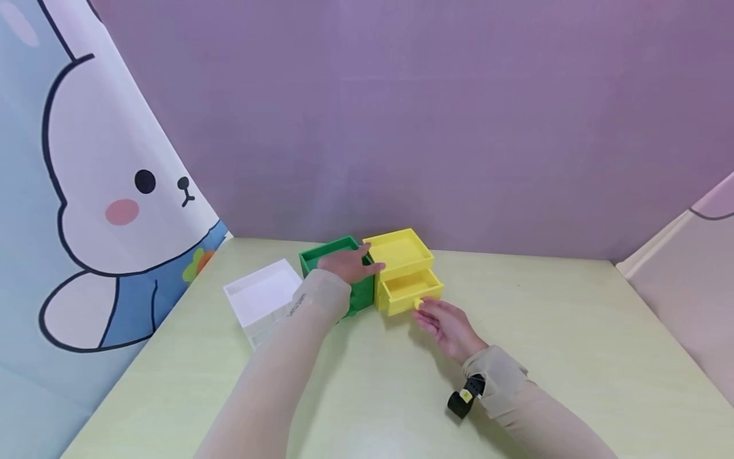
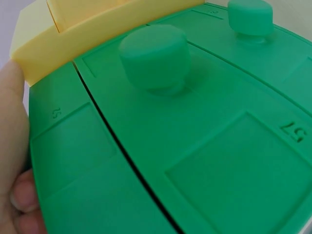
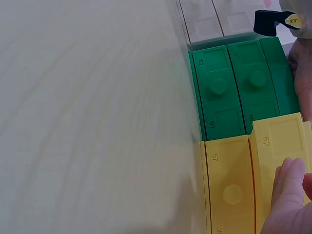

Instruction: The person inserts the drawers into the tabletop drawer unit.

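My right hand pinches the round knob of the yellow upper drawer, which stands pulled part way out of the small yellow cabinet. From the right wrist view, the fingers lie before that drawer's front and hide its knob; the lower yellow drawer sits closed. My left hand lies across the top of the green cabinet, its thumb and forefinger spread against the yellow cabinet's left edge. Both green drawers show closed, with round knobs.
Left of the green cabinet stands a white drawer cabinet, partly behind my left forearm. All three rest on a pale wooden table, near a purple backdrop. A black wrist camera is strapped to my right wrist.
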